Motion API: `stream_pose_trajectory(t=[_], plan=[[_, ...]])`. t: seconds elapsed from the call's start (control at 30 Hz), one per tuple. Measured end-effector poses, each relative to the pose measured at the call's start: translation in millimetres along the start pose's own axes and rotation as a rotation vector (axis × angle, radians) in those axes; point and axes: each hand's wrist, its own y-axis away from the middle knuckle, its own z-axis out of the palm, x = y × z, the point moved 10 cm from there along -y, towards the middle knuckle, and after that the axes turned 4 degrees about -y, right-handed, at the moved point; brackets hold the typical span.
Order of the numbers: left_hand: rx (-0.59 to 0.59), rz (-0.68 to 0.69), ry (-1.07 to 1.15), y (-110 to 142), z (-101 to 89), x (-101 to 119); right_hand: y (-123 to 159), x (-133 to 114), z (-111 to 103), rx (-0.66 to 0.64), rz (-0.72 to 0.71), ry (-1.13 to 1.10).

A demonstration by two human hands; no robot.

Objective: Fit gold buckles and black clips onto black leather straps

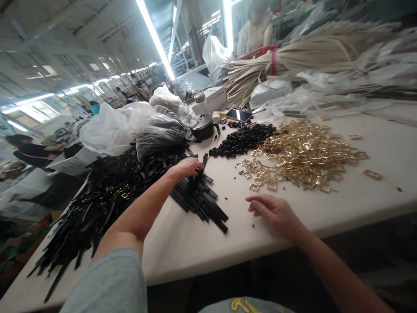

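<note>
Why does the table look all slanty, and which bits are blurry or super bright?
Head view: the table slants, probably from a tilted, wide lens; ceiling tube lights glare white; a dark screen reflects light; cream straps blur toward the upper right.

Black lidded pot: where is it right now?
Head view, just above centre: the pot sits beyond the left hand, between the dark-filled plastic bag and the pile of small black pieces.
</note>
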Motion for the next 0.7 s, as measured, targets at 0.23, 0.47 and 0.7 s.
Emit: stream_pose_trajectory(t=[0.23,0.47,0.7], plan=[[0.067,-0.087,-0.013,6.2,-2.8,-9.2,0.3,2.8,4.2,-0.014,-0.024,-0.056],[0.600,-0.231,0.240,62.3,-65.6,20.9,0.3,-5.8,-13.4,0.186,-0.076,-0.252],[0.839,-0.082,1.413,107.0,-50.7,141.4,20.1,-55.1,38.3,-0.123,0.022,-0.466]])
